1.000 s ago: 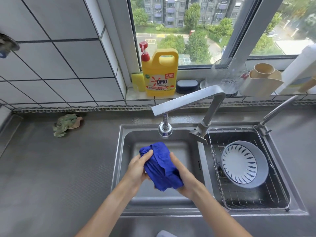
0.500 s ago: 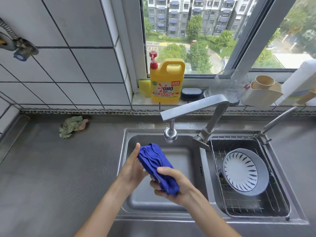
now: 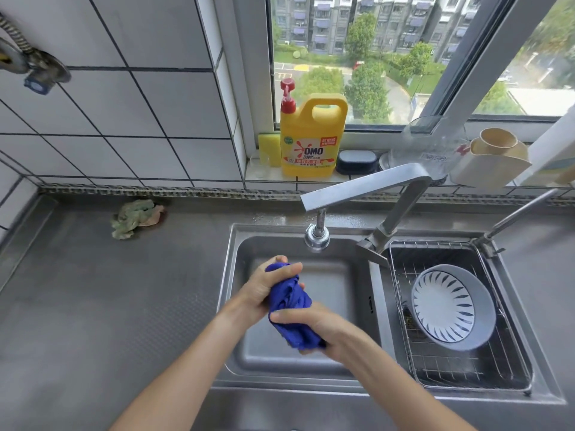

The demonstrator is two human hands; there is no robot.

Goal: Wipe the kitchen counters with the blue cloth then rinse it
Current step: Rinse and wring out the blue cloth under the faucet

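Both hands hold the blue cloth (image 3: 291, 301), bunched into a twisted roll, over the left basin of the steel sink (image 3: 339, 293). My left hand (image 3: 264, 284) wraps its upper end and my right hand (image 3: 314, 325) clamps its lower end. The faucet spout (image 3: 317, 236) hangs just above and behind the cloth; no running water is visible. The steel counter (image 3: 109, 306) stretches to the left of the sink.
A crumpled green rag (image 3: 137, 217) lies at the counter's back. The right basin holds a wire rack (image 3: 460, 362) with a grey bowl (image 3: 452, 306). On the sill stand a yellow detergent jug (image 3: 311, 138), a sponge (image 3: 269, 149) and a beige cup holder (image 3: 494, 157).
The cloth went from loosely held between both palms to a tight twisted roll. My left hand closed over its top end and my right hand slid down to its lower end.
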